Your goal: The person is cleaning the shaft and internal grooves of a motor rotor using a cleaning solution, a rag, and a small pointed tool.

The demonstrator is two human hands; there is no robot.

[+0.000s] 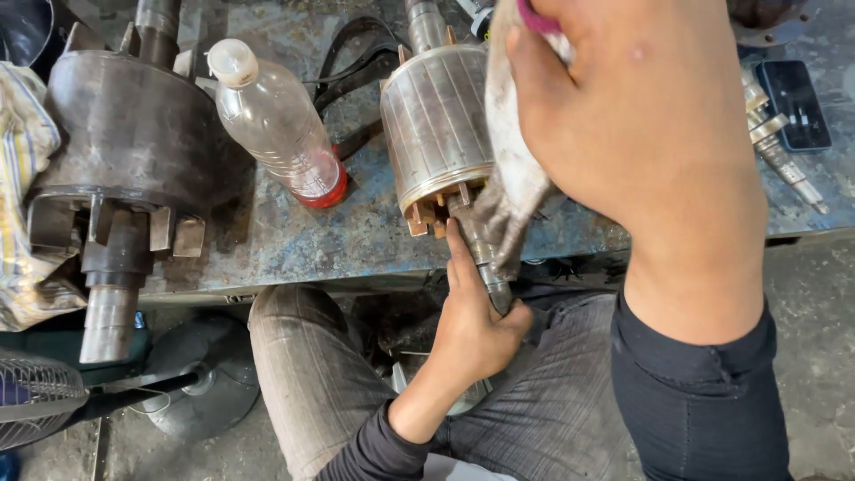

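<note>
Silver rotor [436, 125] on worn blue metal bench [294, 240]; left hand [472, 321] fingers wrapped around its shaft [485, 258], right hand [623, 116] pressing grey rag [512, 169] against it. Beside: 1 plastic bottle [276, 120], 1 dark rotor [125, 151]. Concrete floor [810, 356].

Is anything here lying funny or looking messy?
Yes. The plastic bottle lies tipped over on the scuffed blue bench, and the big dark rotor sticks out past the bench edge over the floor.

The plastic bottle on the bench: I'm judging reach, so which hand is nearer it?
Left. The left hand grips the rotor's shaft, below-right of the bottle; the right hand is farther right.
</note>
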